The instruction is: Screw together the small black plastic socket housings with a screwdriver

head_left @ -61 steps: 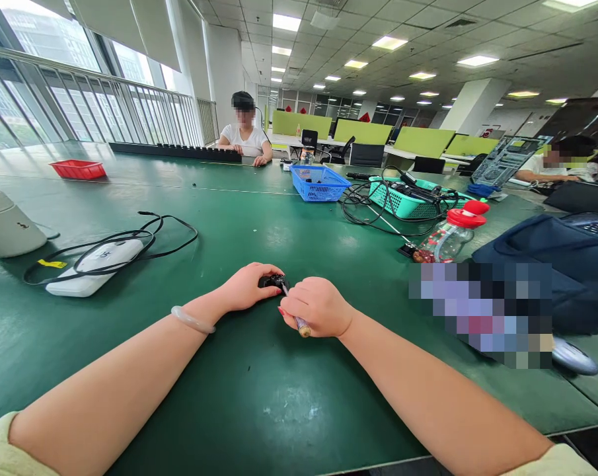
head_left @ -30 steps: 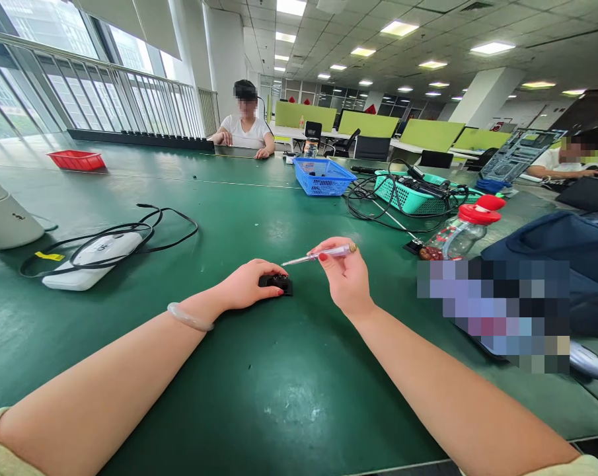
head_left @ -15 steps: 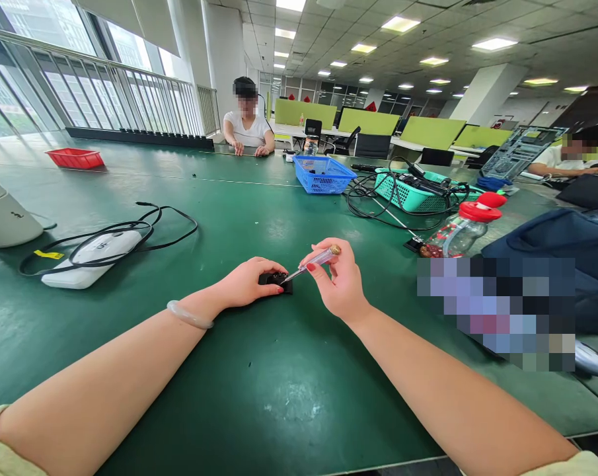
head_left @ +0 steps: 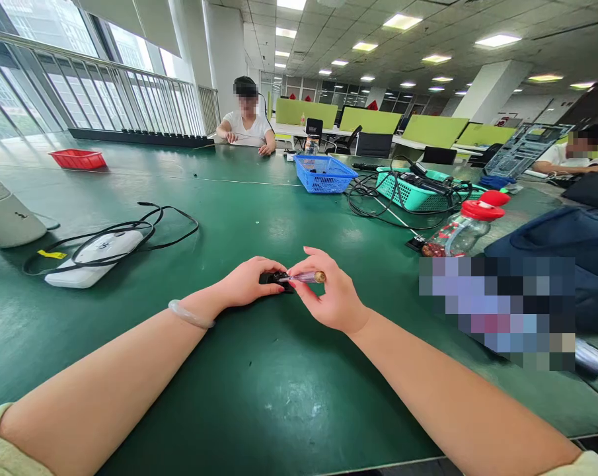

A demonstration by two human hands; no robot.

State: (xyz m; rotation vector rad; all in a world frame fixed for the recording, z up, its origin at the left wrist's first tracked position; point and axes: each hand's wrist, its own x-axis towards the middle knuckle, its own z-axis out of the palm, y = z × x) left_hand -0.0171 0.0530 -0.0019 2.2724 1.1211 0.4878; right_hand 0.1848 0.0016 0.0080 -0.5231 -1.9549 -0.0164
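Forearms: both bare, entering from the lower corners of the frame and meeting at centre; a pale bangle (head_left: 190,315) sits on the left wrist.
Left hand (head_left: 246,281): rests on the desk (head_left: 259,396) just left of centre, fingers (head_left: 273,268) clenched over a small black part (head_left: 277,278) and pinning it to the green surface.
Small black part: on the desk at frame centre, between the two hands, partly covered by the left fingers; details too small to tell.
Right hand (head_left: 331,297): just right of centre, fingers grasping a small screwdriver (head_left: 303,277) with a clear handle and brass end cap.
Screwdriver: lies nearly level, tip pointing left and meeting the black part.
Left middle ground: a white device (head_left: 93,258) with a black cable (head_left: 170,228) looped around it; a pale rounded container (head_left: 6,215) at the left edge.
Right middle ground: a clear bottle with a red cap (head_left: 460,231) lying on its side; a dark blue bag (head_left: 551,248) beyond a blurred patch.
Centre far: a blue basket (head_left: 323,173), and right of it a teal basket (head_left: 412,188) holding tangled black cables.
Upper left: a red tray (head_left: 78,158) on the desk near the window railing.
Far end: a person in a white top (head_left: 246,125) seated at the desk; another person (head_left: 576,158) at the right edge.
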